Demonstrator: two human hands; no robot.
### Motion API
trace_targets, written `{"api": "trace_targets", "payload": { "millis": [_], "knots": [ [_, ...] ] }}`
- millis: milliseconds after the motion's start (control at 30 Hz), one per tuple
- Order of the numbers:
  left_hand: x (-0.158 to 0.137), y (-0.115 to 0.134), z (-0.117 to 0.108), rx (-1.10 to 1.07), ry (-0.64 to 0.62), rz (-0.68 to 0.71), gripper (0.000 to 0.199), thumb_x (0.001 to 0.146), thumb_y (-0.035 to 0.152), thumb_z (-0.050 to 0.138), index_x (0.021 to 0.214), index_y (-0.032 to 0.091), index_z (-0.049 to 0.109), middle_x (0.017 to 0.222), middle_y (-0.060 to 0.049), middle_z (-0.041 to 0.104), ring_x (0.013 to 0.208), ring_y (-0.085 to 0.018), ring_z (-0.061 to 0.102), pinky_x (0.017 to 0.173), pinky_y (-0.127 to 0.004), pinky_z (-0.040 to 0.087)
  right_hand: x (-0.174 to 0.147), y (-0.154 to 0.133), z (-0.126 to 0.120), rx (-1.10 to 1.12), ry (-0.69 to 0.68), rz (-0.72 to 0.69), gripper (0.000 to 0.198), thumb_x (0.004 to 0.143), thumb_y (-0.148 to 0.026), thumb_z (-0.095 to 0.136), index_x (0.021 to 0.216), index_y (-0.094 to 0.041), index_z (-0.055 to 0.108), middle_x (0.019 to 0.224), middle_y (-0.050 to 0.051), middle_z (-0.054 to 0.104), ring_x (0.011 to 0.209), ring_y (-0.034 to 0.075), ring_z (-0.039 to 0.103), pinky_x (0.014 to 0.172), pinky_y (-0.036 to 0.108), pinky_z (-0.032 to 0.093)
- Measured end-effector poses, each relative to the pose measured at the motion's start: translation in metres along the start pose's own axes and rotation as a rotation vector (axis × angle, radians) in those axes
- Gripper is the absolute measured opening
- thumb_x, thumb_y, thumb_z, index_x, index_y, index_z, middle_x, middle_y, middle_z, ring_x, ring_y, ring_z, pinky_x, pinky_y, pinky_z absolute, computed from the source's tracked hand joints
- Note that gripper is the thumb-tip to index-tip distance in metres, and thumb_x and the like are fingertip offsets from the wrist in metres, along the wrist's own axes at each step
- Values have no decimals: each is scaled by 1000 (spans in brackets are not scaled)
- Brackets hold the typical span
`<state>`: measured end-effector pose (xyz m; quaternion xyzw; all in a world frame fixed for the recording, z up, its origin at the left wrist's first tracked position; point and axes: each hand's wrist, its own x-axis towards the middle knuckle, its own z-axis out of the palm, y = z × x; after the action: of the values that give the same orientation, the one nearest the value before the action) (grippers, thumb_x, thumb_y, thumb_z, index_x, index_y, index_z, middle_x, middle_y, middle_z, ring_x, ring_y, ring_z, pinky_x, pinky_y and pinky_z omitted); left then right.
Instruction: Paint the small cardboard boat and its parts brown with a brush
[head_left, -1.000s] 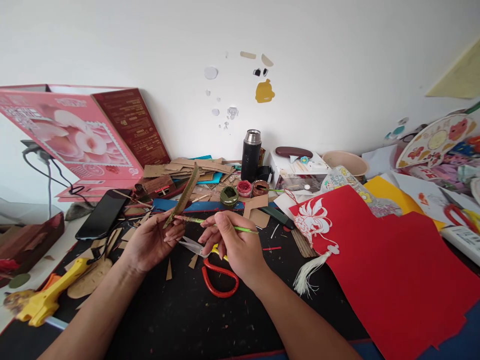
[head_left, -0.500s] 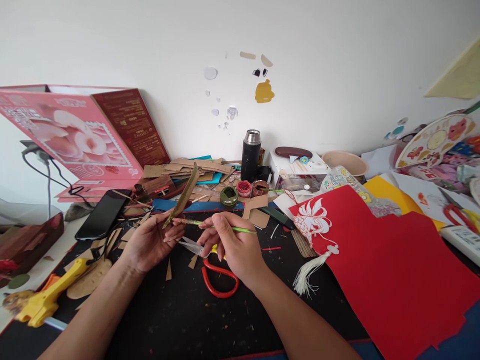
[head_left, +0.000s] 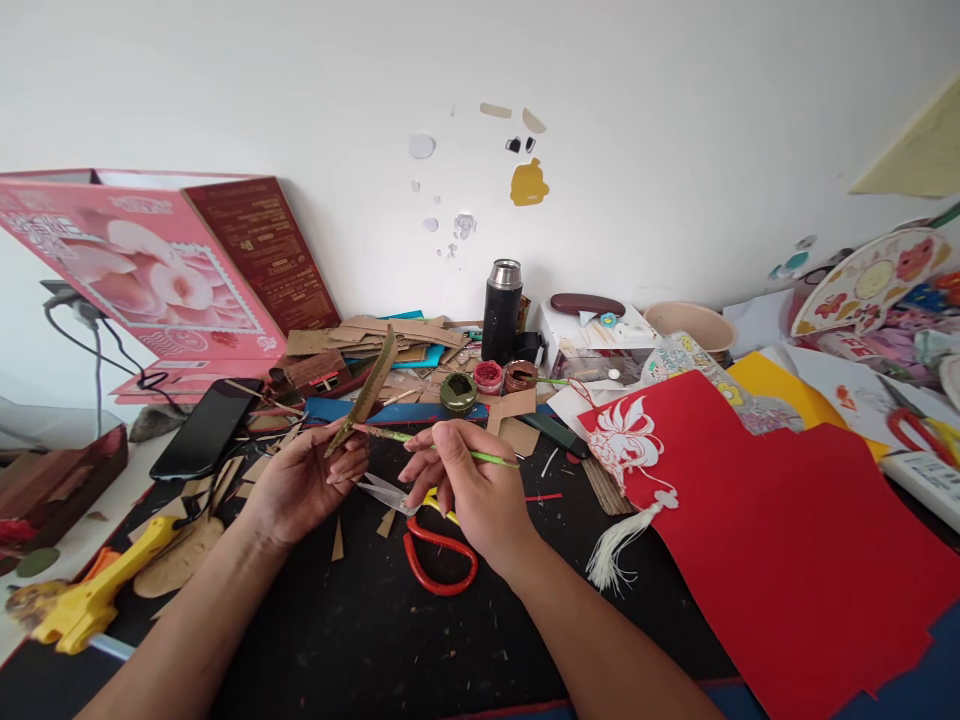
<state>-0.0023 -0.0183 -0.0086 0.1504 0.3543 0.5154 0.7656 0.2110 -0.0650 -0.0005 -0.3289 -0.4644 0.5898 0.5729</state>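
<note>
My left hand (head_left: 307, 482) pinches the lower end of a long, narrow strip painted olive green (head_left: 373, 383), held slanting upward. A thin green paintbrush (head_left: 491, 458) is gripped in my right hand (head_left: 472, 490), its tip against or very close to the strip near my left fingers. Below the hands lie scissors (head_left: 442, 570) with red and yellow handles, partly hidden by my right hand. Behind them stand small open paint jars: a dark green one (head_left: 457, 394), a red one (head_left: 488, 378) and a brown one (head_left: 521, 377).
Cardboard scraps (head_left: 360, 335) pile up by the wall beside a black thermos (head_left: 502, 315). On the left are a phone (head_left: 206, 428), a yellow glue gun (head_left: 112, 585) and a pink box (head_left: 150, 270). Red paper (head_left: 795, 540) covers the right side of the black mat (head_left: 337, 640).
My right hand has shifted slightly, bringing the brush tip up and a little to the right along the strip. My left hand and the strip have hardly moved.
</note>
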Motion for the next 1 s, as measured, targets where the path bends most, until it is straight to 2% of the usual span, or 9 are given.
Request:
{"api": "trace_targets", "payload": {
  "millis": [233,433,633,1000],
  "knots": [
    [0,-1,-1,42,6,40,20,87,4,58,74,19,57,66,-1,52,46,-12,44,44,-25,44,-2,3,4,2,-61,40,59,98,-77,67,93,-19,75,75,4,76,55,15,73,41,21,44],
    [-1,0,2,45,14,11,20,88,5,57,74,20,56,66,-1,52,46,-11,44,44,-24,45,0,2,2,8,-17,49,62,95,-80,68,94,-18,74,75,5,76,55,16,74,39,20,37],
    [-2,0,3,54,25,0,18,89,6,55,77,18,59,67,-1,50,45,-11,42,42,-23,43,1,1,0,10,-2,27,62,97,-80,66,94,-19,76,75,6,77,53,16,73,38,21,36],
    [0,-2,0,104,-52,35,15,88,7,55,78,16,61,70,-1,49,46,-9,42,41,-21,44,4,-3,0,63,59,-28,57,97,-75,71,94,-18,73,72,5,77,45,14,69,36,20,34]
  ]
}}
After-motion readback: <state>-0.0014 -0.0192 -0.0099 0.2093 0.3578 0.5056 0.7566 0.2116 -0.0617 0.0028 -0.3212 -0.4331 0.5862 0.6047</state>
